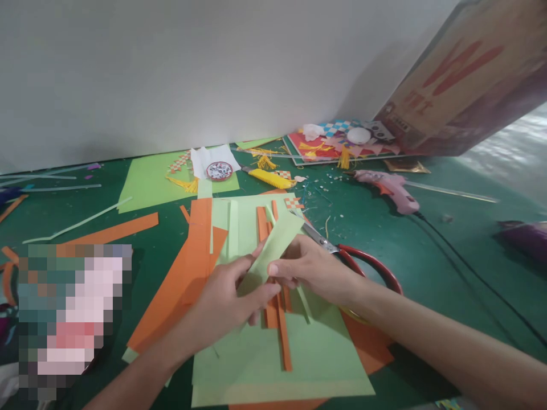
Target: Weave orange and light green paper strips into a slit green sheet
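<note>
Both my hands meet over a pile of paper on a green table. My left hand [228,299] pinches the near end of a light green paper strip [277,242], fingers closed on it. My right hand [310,267] grips the same strip from the right, thumb pressed on its top. The strip rises slantwise away from me. Under the hands lie light green paper sheets [299,359], orange paper strips [282,336] and a wider orange sheet [188,273].
Red-handled scissors [363,265] lie just right of my right hand. A pink glue gun [391,191] with a black cord is at the back right, a yellow utility knife [271,178] behind the pile. A cardboard box [465,80] leans at the far right. A blurred patch [70,319] covers the left.
</note>
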`<action>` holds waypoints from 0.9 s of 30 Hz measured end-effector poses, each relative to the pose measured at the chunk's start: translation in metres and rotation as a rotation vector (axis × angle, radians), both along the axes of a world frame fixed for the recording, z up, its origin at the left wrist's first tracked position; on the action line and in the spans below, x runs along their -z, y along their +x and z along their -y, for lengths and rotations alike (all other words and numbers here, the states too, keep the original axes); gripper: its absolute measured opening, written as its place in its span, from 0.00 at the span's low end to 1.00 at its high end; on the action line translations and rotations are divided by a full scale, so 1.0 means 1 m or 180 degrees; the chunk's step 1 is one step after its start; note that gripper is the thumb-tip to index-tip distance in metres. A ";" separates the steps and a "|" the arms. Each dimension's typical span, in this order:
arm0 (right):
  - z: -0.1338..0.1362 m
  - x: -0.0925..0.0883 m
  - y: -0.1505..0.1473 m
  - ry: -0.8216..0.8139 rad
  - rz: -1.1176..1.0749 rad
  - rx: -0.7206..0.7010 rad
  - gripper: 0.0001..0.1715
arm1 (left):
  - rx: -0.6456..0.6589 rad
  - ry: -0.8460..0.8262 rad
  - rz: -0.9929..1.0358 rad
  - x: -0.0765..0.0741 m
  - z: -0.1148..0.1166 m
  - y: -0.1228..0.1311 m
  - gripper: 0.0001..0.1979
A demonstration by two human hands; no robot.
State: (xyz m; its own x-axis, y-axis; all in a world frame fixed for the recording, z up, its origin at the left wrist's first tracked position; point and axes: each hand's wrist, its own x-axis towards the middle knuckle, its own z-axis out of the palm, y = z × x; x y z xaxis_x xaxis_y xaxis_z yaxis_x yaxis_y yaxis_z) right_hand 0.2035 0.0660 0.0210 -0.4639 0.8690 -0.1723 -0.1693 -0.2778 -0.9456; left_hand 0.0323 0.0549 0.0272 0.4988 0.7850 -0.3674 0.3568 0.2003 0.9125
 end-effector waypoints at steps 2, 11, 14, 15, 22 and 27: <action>-0.001 0.001 0.001 0.0009 -0.0009 0.0050 0.15 | 0.0062 -0.0003 0.0077 -0.002 0.000 0.000 0.15; -0.002 0.002 0.003 -0.0045 0.0030 0.0413 0.15 | 0.0194 0.0002 0.0195 -0.004 -0.001 0.000 0.10; 0.001 0.000 0.000 0.0026 0.0210 0.0225 0.17 | 0.0158 0.0042 0.0082 -0.002 -0.001 0.001 0.12; 0.002 -0.001 0.000 0.0067 0.0264 0.0138 0.17 | 0.0133 0.0049 0.0028 -0.002 -0.001 0.001 0.13; 0.004 -0.004 0.000 0.0249 0.0604 0.0182 0.20 | 0.0113 0.0358 -0.0413 -0.006 0.001 0.001 0.15; 0.005 -0.005 -0.001 0.0145 0.0609 0.0211 0.17 | 0.0185 0.0811 -0.0898 -0.004 0.001 0.002 0.11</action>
